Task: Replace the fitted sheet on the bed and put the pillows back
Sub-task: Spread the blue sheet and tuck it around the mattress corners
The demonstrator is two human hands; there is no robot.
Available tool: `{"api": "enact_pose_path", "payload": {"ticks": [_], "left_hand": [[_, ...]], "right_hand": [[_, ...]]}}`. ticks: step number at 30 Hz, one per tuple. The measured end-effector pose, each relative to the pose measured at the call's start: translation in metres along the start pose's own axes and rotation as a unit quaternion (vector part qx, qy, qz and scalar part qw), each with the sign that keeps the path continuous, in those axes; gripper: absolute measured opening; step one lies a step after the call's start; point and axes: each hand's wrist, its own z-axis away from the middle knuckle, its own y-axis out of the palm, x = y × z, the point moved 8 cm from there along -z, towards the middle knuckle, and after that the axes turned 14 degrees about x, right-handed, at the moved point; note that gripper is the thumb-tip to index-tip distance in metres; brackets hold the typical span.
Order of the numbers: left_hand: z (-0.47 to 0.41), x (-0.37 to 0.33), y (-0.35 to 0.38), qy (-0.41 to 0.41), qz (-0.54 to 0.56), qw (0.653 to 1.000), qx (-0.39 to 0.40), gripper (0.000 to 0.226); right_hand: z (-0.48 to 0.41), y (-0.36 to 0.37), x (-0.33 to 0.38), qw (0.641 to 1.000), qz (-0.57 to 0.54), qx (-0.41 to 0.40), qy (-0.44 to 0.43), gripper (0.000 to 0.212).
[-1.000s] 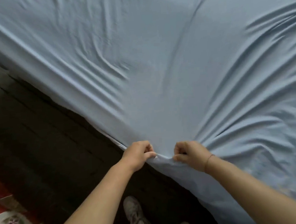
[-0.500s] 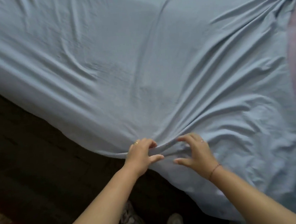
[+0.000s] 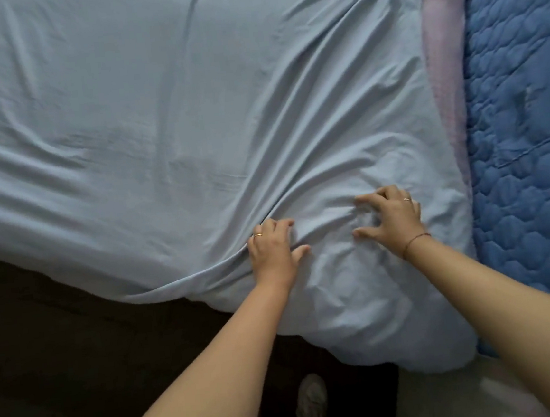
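A light blue fitted sheet (image 3: 157,118) lies wrinkled over most of the bed, its loose corner bunched near the bed's edge. My left hand (image 3: 274,248) rests on a fold of the sheet, fingers curled against the fabric and thumb spread out. My right hand (image 3: 390,219) lies a little to the right, its fingers apart and clawed, fingertips pressing the cloth. Neither hand pinches the sheet. No pillows are in view.
A blue quilted mattress pad (image 3: 520,117) is uncovered on the right, with a pink strip (image 3: 444,57) between it and the sheet. A dark bed side and floor (image 3: 78,345) fill the lower left. My shoe (image 3: 311,403) stands below the sheet's corner.
Both hands let go of the pinched sheet edge and moved up onto the sheet, fingers spread. The view shifted right, which brought the blue quilted pad into sight.
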Motion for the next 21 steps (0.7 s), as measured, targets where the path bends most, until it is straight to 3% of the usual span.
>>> {"api": "enact_pose_path", "payload": {"ticks": [6,10,11,13,16,21], "left_hand": [[-0.021,-0.010,-0.001,0.008,0.001,1.000,0.026,0.017],[-0.017,-0.014,-0.007,0.088,0.131,0.987,0.011,0.005],[-0.013,-0.014,-0.005,0.097,0.199,0.975,0.031,0.008],[-0.005,-0.012,0.003,0.080,0.290,0.950,0.087,0.020],[-0.002,-0.010,0.011,0.048,0.284,0.953,0.097,0.025],[0.005,-0.018,0.040,0.025,0.267,0.949,0.165,0.023]], "right_hand": [[-0.009,0.014,0.030,0.997,0.009,0.027,-0.065,0.056],[-0.015,0.015,0.033,0.996,-0.053,0.012,-0.065,0.020],[-0.016,0.014,0.033,0.995,-0.077,0.005,-0.069,0.011],[-0.016,0.012,0.037,0.989,-0.111,0.010,-0.092,0.013],[-0.012,0.010,0.043,0.978,-0.161,0.050,-0.120,0.014],[0.009,0.026,0.027,0.993,-0.019,0.099,-0.064,0.018]]}}
